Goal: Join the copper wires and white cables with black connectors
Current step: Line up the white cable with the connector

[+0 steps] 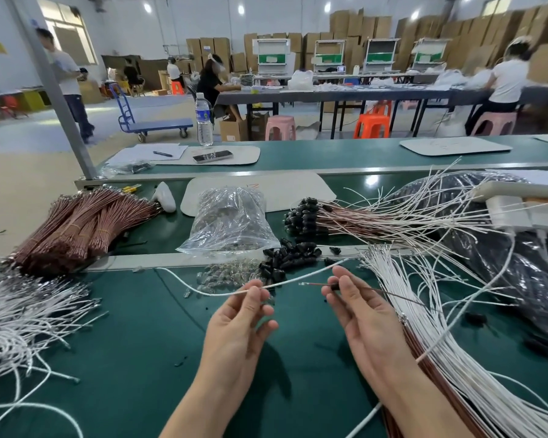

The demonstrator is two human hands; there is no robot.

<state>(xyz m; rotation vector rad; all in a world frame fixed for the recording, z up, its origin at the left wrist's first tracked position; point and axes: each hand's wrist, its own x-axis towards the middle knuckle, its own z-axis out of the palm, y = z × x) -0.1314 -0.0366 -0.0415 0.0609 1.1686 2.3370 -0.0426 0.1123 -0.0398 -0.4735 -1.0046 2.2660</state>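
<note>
My left hand (244, 317) pinches a white cable (301, 278) between thumb and fingertips; the cable runs left and right across the green bench. My right hand (358, 308) pinches a black connector (335, 286) threaded on a copper wire (393, 294), whose metal tip (302, 283) pokes out to the left, close under the white cable. Loose black connectors (288, 259) lie in a pile just beyond my hands. Next to them is a small heap of clear parts (225, 275).
Bundled copper wires (76, 229) lie at the far left, white cables (23, 314) at the near left and more (450, 349) at the right. Joined wires with connectors (307, 216), a clear bag (231, 216) and black bags (519, 257) sit behind. People work at tables beyond.
</note>
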